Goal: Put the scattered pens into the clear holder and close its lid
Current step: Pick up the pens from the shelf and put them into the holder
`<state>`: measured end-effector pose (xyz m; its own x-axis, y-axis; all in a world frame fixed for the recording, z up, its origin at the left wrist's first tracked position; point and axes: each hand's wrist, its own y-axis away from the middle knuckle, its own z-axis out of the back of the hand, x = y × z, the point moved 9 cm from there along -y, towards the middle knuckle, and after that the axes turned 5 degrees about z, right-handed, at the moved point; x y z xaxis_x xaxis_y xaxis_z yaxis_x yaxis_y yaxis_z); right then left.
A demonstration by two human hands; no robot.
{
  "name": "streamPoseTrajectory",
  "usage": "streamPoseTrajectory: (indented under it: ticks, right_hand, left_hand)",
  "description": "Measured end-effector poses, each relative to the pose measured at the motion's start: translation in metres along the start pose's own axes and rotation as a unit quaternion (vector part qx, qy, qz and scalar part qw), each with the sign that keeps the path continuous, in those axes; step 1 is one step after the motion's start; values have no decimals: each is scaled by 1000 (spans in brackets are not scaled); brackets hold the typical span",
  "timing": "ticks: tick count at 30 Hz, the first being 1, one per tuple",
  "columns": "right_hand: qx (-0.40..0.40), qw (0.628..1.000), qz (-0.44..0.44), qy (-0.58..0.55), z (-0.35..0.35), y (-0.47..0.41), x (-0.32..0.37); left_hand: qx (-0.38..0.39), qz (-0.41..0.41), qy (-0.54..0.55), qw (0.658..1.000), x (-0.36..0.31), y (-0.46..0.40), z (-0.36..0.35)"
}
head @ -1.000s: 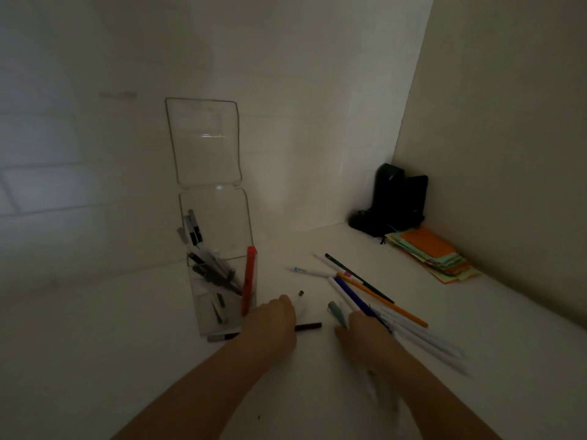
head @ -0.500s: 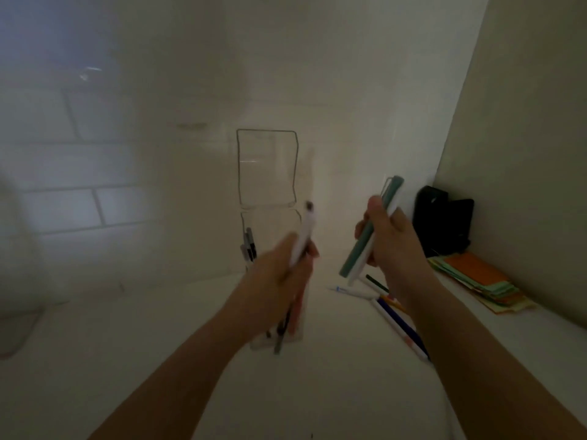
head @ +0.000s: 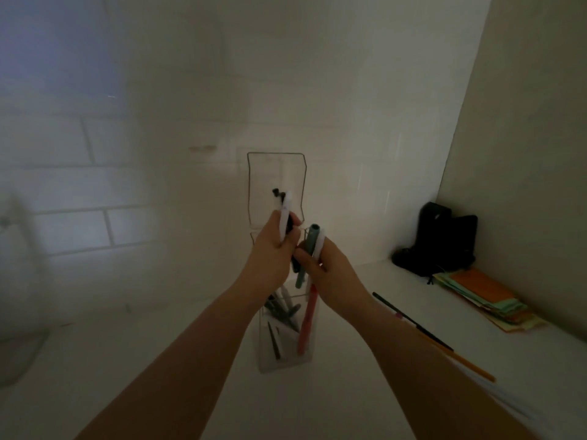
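Above the open mouth of the clear holder (head: 286, 338), the left hand (head: 274, 249) grips a white pen and a dark one while the right hand (head: 324, 265) clasps a green pen and a white pen, all pointed down toward it. Several pens, one red (head: 306, 322), already stand inside. Its lid (head: 276, 188) is upright, and a black pen (head: 409, 319) and an orange pen (head: 460, 360) lie on the white shelf (head: 365, 392), so loading and closing remain.

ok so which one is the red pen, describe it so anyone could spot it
Find the clear holder standing on the white table, just below both hands. The red pen leans upright against its right wall. Its neighbours inside are dark; it alone is red.
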<state>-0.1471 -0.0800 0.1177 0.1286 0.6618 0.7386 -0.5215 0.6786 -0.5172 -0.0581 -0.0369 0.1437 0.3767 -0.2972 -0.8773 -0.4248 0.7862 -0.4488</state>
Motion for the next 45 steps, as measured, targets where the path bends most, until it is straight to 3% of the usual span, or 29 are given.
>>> streamPoseTrajectory:
  ticks: [8,16,19,22,24,26,28,30,32,36,40,45]
  right_hand:
    - [-2,996,11,84,7,3,0]
    - [-9,997,20,77,40,8,5]
    - [60,997,-43,19,75,22,-9]
    - [144,974,-163,66,106,61,-48]
    - [217,925,-249,187,121,98,-77]
    - [267,848,-331,316,134,136,-101]
    - [269,784,-376,414,143,166,-113]
    - [274,748,-379,471,140,186,-123]
    - [267,746,-392,467,131,202,-133]
    - [214,777,-393,442,132,212,-135]
    - [183,823,-352,407,144,208,-132]
    - [140,835,-336,414,167,209,-143]
  left_hand:
    - [27,121,14,992,25,3,-8]
    - [-7,40,-3,999,-3,12,5]
    - [17,-46,-45,998,-29,32,2]
    - [118,-83,-96,985,-34,61,-27]
    - [220,-78,-154,960,-18,80,-60]
    - [310,-87,-227,919,6,100,-98]
    - [342,-108,-286,889,30,113,-130]
    - [356,-110,-334,866,56,124,-159]
    - [355,-130,-375,846,75,130,-185]
    - [319,-197,-416,828,82,121,-225]
    - [347,-197,-525,752,94,103,-253]
    - [360,-197,-598,688,104,97,-258]
